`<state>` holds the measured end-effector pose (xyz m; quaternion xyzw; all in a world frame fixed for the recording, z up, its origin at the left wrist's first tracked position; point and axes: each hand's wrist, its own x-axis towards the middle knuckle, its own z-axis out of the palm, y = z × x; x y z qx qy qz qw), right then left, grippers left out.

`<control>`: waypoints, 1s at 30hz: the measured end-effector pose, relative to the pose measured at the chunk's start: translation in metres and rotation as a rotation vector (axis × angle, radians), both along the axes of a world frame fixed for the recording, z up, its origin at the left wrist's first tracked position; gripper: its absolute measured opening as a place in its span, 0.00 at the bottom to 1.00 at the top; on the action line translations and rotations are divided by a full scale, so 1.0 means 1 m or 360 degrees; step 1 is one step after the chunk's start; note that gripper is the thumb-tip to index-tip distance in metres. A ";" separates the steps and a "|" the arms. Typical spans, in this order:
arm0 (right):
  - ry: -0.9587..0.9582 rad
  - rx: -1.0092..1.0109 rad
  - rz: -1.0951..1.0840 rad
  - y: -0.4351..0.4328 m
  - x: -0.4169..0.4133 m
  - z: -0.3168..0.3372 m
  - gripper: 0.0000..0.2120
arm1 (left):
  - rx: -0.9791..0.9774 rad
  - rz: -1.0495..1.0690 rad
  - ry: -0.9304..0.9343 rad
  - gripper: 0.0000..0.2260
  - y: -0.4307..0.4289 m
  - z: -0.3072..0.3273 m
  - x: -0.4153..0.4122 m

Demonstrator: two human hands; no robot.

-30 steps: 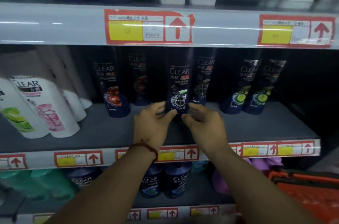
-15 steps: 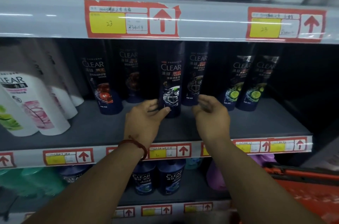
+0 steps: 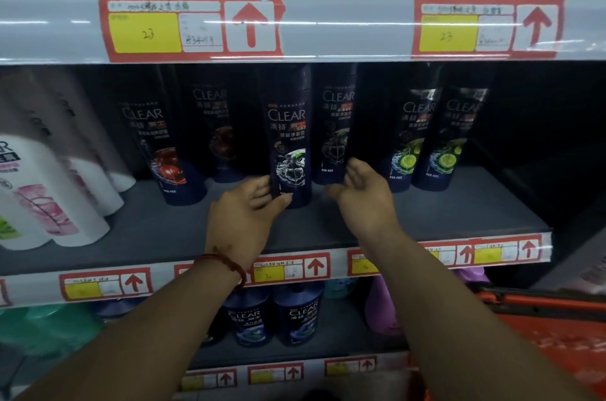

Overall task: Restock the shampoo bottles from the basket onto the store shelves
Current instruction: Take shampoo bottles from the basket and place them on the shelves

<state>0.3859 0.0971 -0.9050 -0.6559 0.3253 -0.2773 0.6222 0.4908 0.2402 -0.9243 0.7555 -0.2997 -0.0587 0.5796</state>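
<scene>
Shampoo bottle [image 3: 290,151]: tall, dark navy glossy plastic, "CLEAR" label with a grey wave motif.

Head view (sole view).

Location: the shampoo bottle stands upright on the grey middle shelf [image 3: 426,217], at the front of its lane. A similar bottle stands close behind it to the right.

Left hand [image 3: 244,220]: thumb laid across the bottle's foot, fingers [image 3: 260,184] curled to its lower left side, making a light pinch low down. A red cord bracelet [image 3: 229,264] is on that wrist.

Right hand [image 3: 364,200]: released, palm turned toward the bottle, fingers loose. It is just beside the bottle and not touching it.

Handling, as judged:
- Stiff-walled, not fragile, moderately heavy if full.
- Slick surface.
- Tall on a narrow foot, so likely to topple into its neighbours if nudged high.
- Best taken round the mid-body with thumb opposite fingers, not at the foot alone.

Surface: the shelf board is matt and flat, with bare board in front of the row.

Neighbours:
- Navy bottle with red motif [image 3: 164,154], to the left.
- Navy bottles with lime motif [image 3: 449,138], to the right.
- White bottles with pink labels [image 3: 49,203], far left.
- Red-and-yellow price tags [image 3: 190,26], on the rail above.
- Orange plastic basket [image 3: 541,328], lower right, contents not visible.

Room: dim store aisle, with glare on the shelf edges.
</scene>
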 end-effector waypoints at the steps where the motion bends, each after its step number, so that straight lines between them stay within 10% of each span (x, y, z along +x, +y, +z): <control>1: 0.0007 -0.0009 0.0004 0.000 0.000 0.000 0.36 | 0.0006 0.0009 -0.0015 0.17 -0.001 -0.001 0.000; 7: 0.0036 -0.0072 -0.0007 0.001 0.001 -0.001 0.37 | 0.0019 0.0039 -0.0055 0.17 -0.003 -0.003 -0.001; 17: -0.0029 -0.0216 0.0034 0.014 -0.002 -0.007 0.11 | 0.0011 0.0068 -0.0061 0.17 -0.004 -0.004 -0.001; 30: -0.0005 -0.0223 0.0071 0.009 -0.001 -0.010 0.11 | 0.0028 0.0031 -0.0099 0.15 -0.001 -0.006 0.002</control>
